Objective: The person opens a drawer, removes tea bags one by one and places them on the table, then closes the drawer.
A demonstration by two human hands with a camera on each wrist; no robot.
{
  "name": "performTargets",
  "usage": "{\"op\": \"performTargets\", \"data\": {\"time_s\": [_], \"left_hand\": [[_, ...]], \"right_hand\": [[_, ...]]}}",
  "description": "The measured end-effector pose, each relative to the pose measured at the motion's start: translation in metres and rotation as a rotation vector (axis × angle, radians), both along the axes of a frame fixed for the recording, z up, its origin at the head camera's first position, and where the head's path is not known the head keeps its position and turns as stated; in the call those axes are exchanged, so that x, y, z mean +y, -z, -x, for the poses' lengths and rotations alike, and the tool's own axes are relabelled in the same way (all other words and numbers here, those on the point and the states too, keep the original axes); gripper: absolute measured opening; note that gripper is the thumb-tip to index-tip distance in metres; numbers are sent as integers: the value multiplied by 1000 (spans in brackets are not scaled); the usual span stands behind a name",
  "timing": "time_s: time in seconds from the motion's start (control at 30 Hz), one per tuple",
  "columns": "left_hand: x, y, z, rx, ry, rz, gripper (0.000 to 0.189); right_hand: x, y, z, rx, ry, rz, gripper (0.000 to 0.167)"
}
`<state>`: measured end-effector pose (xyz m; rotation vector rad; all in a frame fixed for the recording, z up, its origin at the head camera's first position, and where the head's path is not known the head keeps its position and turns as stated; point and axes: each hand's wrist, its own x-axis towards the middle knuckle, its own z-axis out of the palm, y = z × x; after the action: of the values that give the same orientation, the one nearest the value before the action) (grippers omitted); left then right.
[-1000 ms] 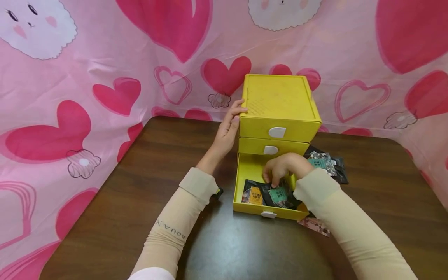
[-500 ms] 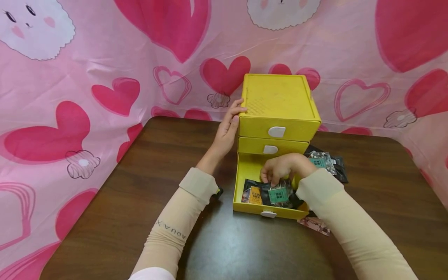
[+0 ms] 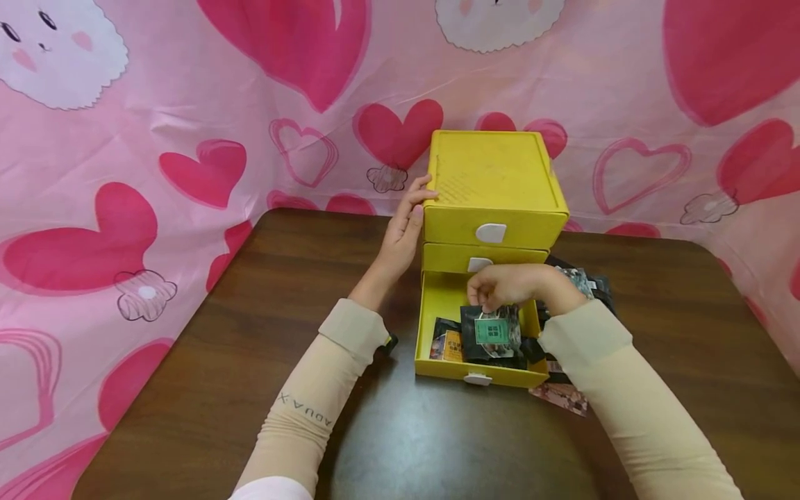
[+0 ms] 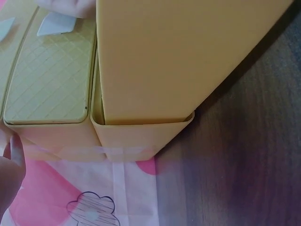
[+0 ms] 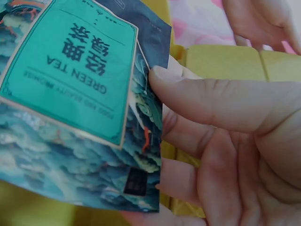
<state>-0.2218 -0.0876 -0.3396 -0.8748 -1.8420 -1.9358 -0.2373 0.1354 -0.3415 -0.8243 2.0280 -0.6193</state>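
Note:
A yellow drawer unit [image 3: 494, 170] with white tabs stands on the table, its bottom drawer [image 3: 430, 305] pulled out. Against the unit's left side rests my left hand [image 3: 400, 239], fingers extended along the upper edge. Over the drawer, my right hand [image 3: 512, 283] pinches the edge of a green tea packet [image 3: 492, 332] between thumb and fingers. In the right wrist view this tea packet [image 5: 70, 84] has a teal label and a blue-green landscape print. A packet with an orange label [image 3: 451, 345] lies in the drawer, partly covered by the held one.
Several dark packets [image 3: 584, 281] lie on the table right of the unit, partly hidden by my right arm. A pinkish packet [image 3: 560, 398] lies by the drawer's front right corner. Behind the brown table [image 3: 262, 333] hangs a pink heart-patterned cloth [image 3: 212, 76].
My right hand has risen slightly, lifting the green tea packet, which now stands more upright above the other contents. My left hand stays against the unit.

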Motion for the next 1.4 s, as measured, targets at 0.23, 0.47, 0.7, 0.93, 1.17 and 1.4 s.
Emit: {"op": "performTargets", "data": {"time_s": [0.23,0.47,0.7,0.93,1.17,1.4], "left_hand": [[0,-1,0,3,4,4,28],[0,-2,0,-4,-7,11,27],[0,-1,-1,-9,-8,8,28],[-1,-2,-1,-19,-13,16,28],[-1,-2,-1,-15,-19,22,28],[-2,-2,1,8,-22,24,27]], "right_hand": [[15,-7,-5,73,52,124,5],[35,-14,-9,130,134,171,4],[64,-22,-21,198,282,228,9],[99,-22,-36,260,418,269,10],[139,-13,-46,306,551,364,10],[169,2,-53,11,904,666,24]]}}
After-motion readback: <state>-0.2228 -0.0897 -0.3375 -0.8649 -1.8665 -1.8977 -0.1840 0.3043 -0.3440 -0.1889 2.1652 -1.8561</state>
